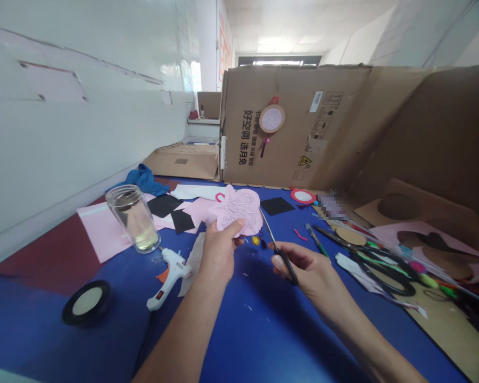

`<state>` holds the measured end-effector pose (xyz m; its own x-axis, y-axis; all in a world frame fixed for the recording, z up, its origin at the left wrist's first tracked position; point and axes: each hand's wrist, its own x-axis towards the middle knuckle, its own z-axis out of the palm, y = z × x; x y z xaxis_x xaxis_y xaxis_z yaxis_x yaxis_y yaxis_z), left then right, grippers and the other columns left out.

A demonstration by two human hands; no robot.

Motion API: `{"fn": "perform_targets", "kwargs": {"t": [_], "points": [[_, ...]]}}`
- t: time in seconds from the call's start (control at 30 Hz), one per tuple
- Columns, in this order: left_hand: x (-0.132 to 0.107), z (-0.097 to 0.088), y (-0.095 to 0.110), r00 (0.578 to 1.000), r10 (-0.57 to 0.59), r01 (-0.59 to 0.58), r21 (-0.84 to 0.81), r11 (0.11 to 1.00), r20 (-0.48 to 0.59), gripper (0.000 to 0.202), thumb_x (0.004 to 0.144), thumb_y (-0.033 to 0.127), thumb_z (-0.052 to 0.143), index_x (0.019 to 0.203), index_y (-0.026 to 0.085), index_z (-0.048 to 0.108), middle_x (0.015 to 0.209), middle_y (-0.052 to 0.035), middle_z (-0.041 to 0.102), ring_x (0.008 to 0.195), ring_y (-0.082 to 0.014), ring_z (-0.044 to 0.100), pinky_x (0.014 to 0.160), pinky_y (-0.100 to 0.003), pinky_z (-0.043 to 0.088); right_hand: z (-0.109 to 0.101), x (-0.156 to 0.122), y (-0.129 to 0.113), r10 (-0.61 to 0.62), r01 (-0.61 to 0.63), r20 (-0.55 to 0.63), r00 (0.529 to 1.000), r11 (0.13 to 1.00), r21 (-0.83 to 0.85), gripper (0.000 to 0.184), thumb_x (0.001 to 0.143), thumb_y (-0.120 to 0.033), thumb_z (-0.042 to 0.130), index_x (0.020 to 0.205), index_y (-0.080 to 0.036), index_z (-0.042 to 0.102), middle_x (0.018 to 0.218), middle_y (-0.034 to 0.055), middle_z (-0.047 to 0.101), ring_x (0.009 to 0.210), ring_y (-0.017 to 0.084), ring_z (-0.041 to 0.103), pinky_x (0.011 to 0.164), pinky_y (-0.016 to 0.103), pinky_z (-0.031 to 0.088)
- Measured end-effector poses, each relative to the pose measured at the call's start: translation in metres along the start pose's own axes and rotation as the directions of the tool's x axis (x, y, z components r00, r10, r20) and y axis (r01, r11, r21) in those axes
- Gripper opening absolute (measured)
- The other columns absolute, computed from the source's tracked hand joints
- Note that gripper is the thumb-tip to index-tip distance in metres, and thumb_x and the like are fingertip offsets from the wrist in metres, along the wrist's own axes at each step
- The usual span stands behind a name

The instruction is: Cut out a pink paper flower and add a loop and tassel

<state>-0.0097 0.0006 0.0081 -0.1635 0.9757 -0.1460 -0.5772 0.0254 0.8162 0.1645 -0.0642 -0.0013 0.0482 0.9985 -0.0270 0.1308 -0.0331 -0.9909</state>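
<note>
My left hand (222, 243) pinches a pink paper cutout (239, 208) with a wavy edge and line drawings on it, thumb on top. A pink loop (220, 197) shows at its upper left. My right hand (303, 263) is closed around the black handles of a pair of scissors (272, 236). The scissors' blades point up and left, their tips at the cutout's right edge. Just below the cutout hangs or lies a small yellow bead with a dark tassel (257, 241); whether it is attached, I cannot tell. Small paper scraps (248, 307) lie on the blue table below.
On the left are a glass jar (133, 219) of pale liquid, a white glue gun (170, 276) and a roll of tape (86, 302). Larger scissors (377, 266) and craft bits lie at right. Behind stands a cardboard panel (295, 138) with a round hanging ornament (272, 118).
</note>
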Motion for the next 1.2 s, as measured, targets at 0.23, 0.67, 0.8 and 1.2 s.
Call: {"fn": "perform_targets", "kwargs": {"t": [0.23, 0.67, 0.8, 1.2], "points": [[0.0014, -0.0010, 0.0013, 1.000, 0.000, 0.000, 0.002, 1.000, 0.002, 0.053, 0.065, 0.016, 0.092, 0.116, 0.018, 0.080, 0.106, -0.0109, 0.084, 0.071, -0.0177, 0.068, 0.056, -0.026, 0.044, 0.0000, -0.0014, -0.0002, -0.011, 0.011, 0.008, 1.000, 0.999, -0.043, 0.065, 0.071, -0.067, 0.088, 0.114, -0.018, 0.084, 0.074, 0.0032, 0.069, 0.069, 0.020, 0.060, 0.065, 0.032, 0.049], [0.0034, -0.0021, 0.0025, 1.000, 0.014, -0.014, 0.016, 1.000, 0.011, 0.042, 0.067, 0.018, 0.090, 0.109, 0.017, 0.081, 0.103, -0.0115, 0.083, 0.069, -0.0162, 0.066, 0.053, -0.023, 0.044, 0.0027, -0.0014, -0.0007, 0.034, -0.033, -0.017, 0.999, 0.999, 0.012, 0.065, 0.066, -0.062, 0.091, 0.111, -0.017, 0.085, 0.075, 0.0027, 0.068, 0.069, 0.019, 0.057, 0.066, 0.033, 0.046], [0.0030, -0.0022, 0.0033, 1.000, 0.015, -0.016, 0.030, 0.999, 0.019, 0.039, 0.068, 0.019, 0.089, 0.106, 0.016, 0.080, 0.104, -0.0122, 0.083, 0.068, -0.0153, 0.064, 0.054, -0.024, 0.044, 0.0032, -0.0011, -0.0002, 0.048, -0.047, -0.028, 0.998, 0.998, 0.028, 0.067, 0.064, -0.062, 0.092, 0.112, -0.016, 0.084, 0.075, 0.0025, 0.068, 0.069, 0.018, 0.057, 0.067, 0.033, 0.046], [0.0056, -0.0041, 0.0000, 1.000, -0.006, 0.006, 0.021, 1.000, 0.010, 0.044, 0.064, 0.022, 0.092, 0.105, 0.017, 0.080, 0.105, -0.0106, 0.082, 0.070, -0.0148, 0.065, 0.056, -0.024, 0.044, 0.0040, -0.0001, 0.0043, 0.027, -0.026, -0.024, 0.999, 0.999, 0.040, 0.066, 0.061, -0.065, 0.094, 0.107, -0.018, 0.086, 0.072, 0.0022, 0.068, 0.066, 0.017, 0.054, 0.063, 0.031, 0.042]]}}
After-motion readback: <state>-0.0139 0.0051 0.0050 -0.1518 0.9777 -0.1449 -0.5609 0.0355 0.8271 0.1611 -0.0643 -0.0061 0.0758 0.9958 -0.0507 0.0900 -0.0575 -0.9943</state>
